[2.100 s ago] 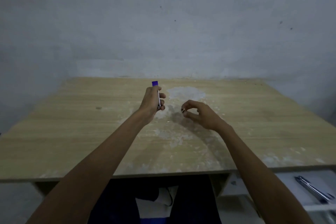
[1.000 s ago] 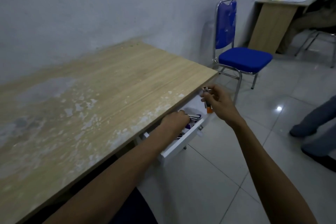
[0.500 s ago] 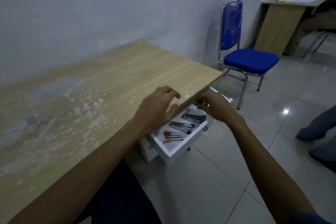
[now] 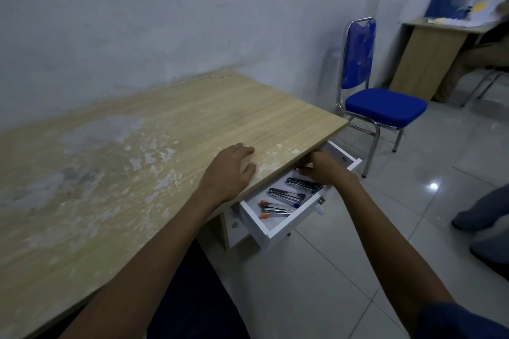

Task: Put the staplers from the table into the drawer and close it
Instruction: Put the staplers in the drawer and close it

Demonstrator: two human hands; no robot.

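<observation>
Placing step, nearly done. Right hand (image 4: 322, 170), fingers curled on a stapler (image 4: 302, 168), reaches into the open drawer (image 4: 286, 224); other staplers (image 4: 286, 195) lie just below. Left hand (image 4: 230, 173) rests open on the table (image 4: 165, 124). Next: release, push shut.

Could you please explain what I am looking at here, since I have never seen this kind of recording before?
No machine is involved: the picture comes from a camera worn on a person's head, looking down at their two bare arms. The left hand lies flat and open on the wooden table, near its front edge. The right hand reaches into the open white drawer under the table and seems to be setting down a small metal thing, probably a stapler, though its fingers hide most of it. Several metal staplers with orange or purple ends already lie in the drawer. No stapler shows on the tabletop. A blue chair stands beyond the table on the tiled floor.
</observation>
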